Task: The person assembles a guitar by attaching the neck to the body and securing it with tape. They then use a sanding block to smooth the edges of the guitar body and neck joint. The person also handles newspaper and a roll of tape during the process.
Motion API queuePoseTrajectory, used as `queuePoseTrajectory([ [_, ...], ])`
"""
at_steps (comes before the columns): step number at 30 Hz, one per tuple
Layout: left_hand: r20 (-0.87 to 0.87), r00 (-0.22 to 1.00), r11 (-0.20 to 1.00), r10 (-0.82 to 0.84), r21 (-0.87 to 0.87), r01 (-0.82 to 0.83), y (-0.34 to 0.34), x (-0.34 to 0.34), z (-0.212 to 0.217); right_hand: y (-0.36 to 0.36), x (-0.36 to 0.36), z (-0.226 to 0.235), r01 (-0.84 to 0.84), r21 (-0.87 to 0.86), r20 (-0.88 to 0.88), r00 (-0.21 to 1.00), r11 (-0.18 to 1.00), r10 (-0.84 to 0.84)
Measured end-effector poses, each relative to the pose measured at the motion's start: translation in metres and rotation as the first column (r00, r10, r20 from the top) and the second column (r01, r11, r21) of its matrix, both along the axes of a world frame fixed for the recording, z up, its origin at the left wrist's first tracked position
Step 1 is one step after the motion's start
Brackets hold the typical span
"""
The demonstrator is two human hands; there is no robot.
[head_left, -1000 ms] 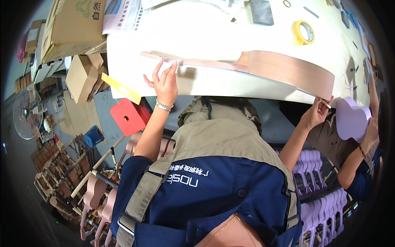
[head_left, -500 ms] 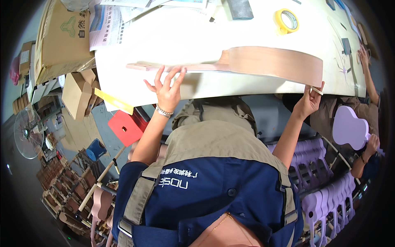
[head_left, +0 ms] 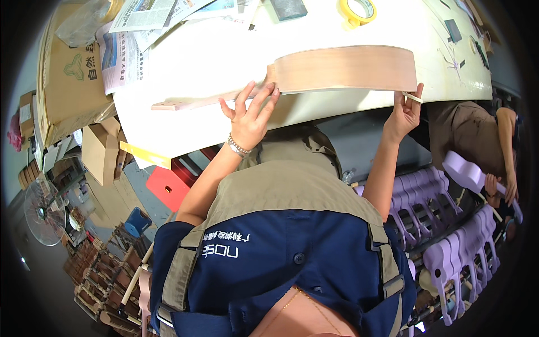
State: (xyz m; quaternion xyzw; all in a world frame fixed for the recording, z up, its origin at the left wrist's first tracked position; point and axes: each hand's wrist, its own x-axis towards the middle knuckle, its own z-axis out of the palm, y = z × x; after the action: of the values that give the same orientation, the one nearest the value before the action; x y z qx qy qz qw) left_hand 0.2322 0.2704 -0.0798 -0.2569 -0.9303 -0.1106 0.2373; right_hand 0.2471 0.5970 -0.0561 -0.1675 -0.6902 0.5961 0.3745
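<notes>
At nine o'clock, at the far left, a standing fan is sitting on the floor, and above it, toward ten o'clock, a large cardboard box is leaning against the edge of the white worktable. Newspapers are lying spread over the table's corner at eleven o'clock. Below the table edge, at about eight o'clock, a red stool is standing on the floor.

Moving toward the centre, an unfinished wooden guitar body with its neck is lying on its side along the near edge of the table, around twelve o'clock, the narrow neck pointing left and the broad curved side facing the person. The left hand is resting open against the neck joint, fingers spread apart and touching the wood without closing around it. A roll of yellow tape is lying on the table at twelve o'clock, beyond the body.

At two o'clock the right hand is pinching the right end of the guitar body, thumb and fingers closed on its lower corner.

At three to four o'clock, another person's hand is holding a purple guitar body, and a rack of purple guitar bodies is standing below.
</notes>
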Motion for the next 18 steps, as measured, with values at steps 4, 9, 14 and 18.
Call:
queuePoseTrajectory([
  [4,0.002,1.000,1.000,-0.018,-0.025,0.018,0.000,0.000,0.002,-0.002,0.000,0.000,0.029,-0.027,0.003,1.000,0.999,-0.029],
  [9,-0.013,0.999,0.999,-0.044,0.004,0.044,-0.004,-0.004,0.005,-0.006,-0.003,0.001,0.054,-0.092,0.008,0.999,0.994,-0.053],
  [14,-0.067,0.994,0.996,-0.081,-0.035,0.079,-0.007,-0.013,0.007,-0.005,-0.005,-0.014,0.039,-0.166,0.040,0.999,0.985,-0.033],
  [18,-0.092,0.990,0.993,-0.105,0.043,0.109,0.002,-0.016,0.000,0.001,-0.006,-0.050,0.029,-0.194,0.020,0.999,0.981,-0.026],
])
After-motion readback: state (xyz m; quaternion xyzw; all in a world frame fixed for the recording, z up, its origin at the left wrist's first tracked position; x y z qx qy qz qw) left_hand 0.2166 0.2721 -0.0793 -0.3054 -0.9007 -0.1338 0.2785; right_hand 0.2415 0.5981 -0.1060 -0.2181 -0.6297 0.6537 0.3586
